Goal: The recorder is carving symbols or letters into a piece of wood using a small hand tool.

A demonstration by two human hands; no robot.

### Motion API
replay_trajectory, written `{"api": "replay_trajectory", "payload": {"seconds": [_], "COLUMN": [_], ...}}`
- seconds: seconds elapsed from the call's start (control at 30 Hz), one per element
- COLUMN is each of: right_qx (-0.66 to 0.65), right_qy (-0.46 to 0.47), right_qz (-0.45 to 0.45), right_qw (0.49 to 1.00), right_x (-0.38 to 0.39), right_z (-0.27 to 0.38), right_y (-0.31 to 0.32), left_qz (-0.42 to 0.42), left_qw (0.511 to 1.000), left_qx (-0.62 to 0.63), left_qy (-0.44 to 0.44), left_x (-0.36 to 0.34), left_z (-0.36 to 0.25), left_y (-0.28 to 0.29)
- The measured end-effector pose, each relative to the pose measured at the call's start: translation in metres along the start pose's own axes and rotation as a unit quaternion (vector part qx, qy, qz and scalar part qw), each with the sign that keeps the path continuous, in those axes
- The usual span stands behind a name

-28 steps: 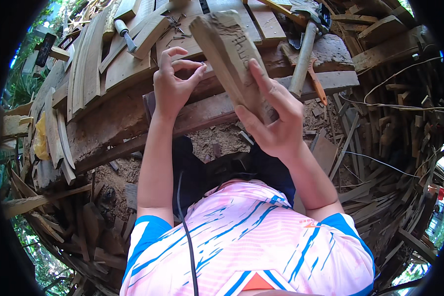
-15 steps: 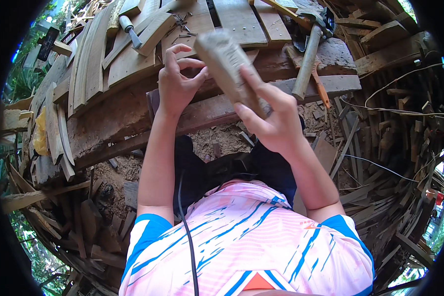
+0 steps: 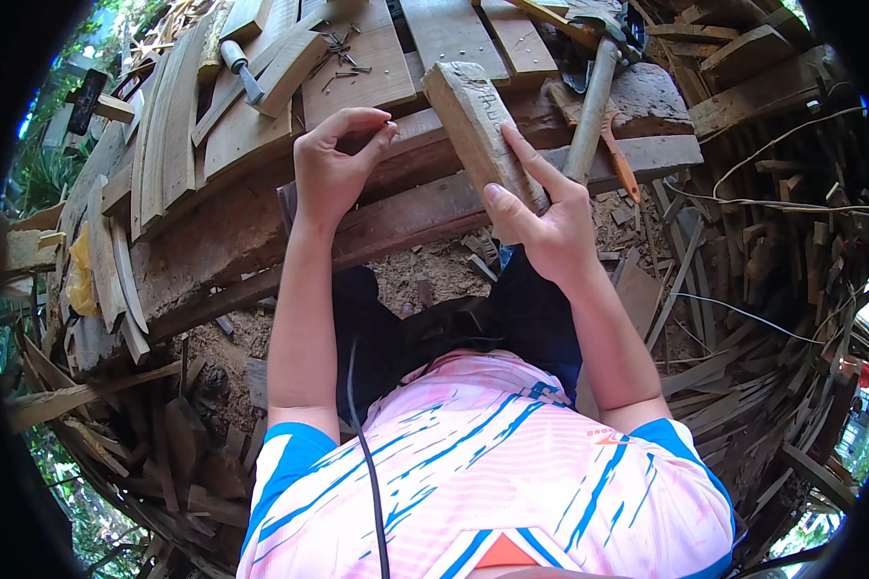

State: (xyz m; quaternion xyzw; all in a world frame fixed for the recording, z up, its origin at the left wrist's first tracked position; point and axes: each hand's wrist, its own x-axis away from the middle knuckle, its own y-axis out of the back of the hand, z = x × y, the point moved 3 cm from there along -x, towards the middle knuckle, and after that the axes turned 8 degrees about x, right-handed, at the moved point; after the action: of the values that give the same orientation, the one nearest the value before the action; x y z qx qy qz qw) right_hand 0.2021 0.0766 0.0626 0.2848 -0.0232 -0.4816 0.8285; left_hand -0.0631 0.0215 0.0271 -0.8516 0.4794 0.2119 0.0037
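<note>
My right hand (image 3: 548, 214) grips a thick, rough wooden block (image 3: 478, 121) by its near end, fingers along one side and thumb on the other. The block tilts up and to the left, with handwriting on one face. Left of it, my left hand (image 3: 336, 166) is closed in a pinch of thumb and forefinger. A tiny dark tip shows at those fingertips, too small to make out. Just beyond that hand, several loose nails (image 3: 346, 69) lie on a board (image 3: 381, 58) of the bench. The left hand and the block are apart.
A hammer (image 3: 597, 106) and an orange-handled brush (image 3: 623, 164) lie at the bench's right. A chisel (image 3: 241, 69) rests among wood pieces at the left. The bench beam (image 3: 396, 217) crosses in front of my knees. Scrap wood (image 3: 763, 261) is heaped on both sides.
My right hand has brought the block slightly right and steadied it, so it is less blurred. My left hand has moved slightly left and lower, its thumb and forefinger now together.
</note>
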Motion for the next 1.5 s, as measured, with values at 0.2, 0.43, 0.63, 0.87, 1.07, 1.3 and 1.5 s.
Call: {"api": "replay_trajectory", "payload": {"seconds": [0.2,0.43,0.63,0.87,1.07,1.3,1.5], "right_qx": [0.006,0.008,-0.01,0.017,0.071,0.018,0.023], "right_qy": [-0.005,0.016,-0.041,0.017,0.114,0.183,0.086], "right_qz": [0.005,-0.004,0.038,0.023,0.041,-0.042,0.038], "right_qw": [1.0,1.0,0.998,0.999,0.99,0.982,0.995], "right_x": [0.0,0.0,0.001,0.004,0.003,0.004,0.005], "right_z": [0.002,0.0,0.0,0.013,0.028,0.032,0.022], "right_y": [0.001,-0.001,0.0,0.0,-0.014,-0.012,-0.016], "left_qz": [0.019,0.003,0.009,0.017,-0.009,-0.014,-0.012], "left_qw": [1.0,1.0,1.0,0.998,0.994,0.993,0.995], "left_qx": [-0.019,-0.011,-0.024,-0.062,-0.101,-0.109,-0.085], "left_qy": [0.002,-0.004,-0.015,-0.028,-0.026,-0.04,-0.046], "left_x": [0.001,0.001,0.002,0.004,0.004,0.003,0.004], "left_z": [-0.002,-0.003,-0.008,-0.01,-0.005,-0.012,-0.007], "left_y": [-0.001,0.0,-0.002,-0.003,0.0,-0.003,0.002]}}
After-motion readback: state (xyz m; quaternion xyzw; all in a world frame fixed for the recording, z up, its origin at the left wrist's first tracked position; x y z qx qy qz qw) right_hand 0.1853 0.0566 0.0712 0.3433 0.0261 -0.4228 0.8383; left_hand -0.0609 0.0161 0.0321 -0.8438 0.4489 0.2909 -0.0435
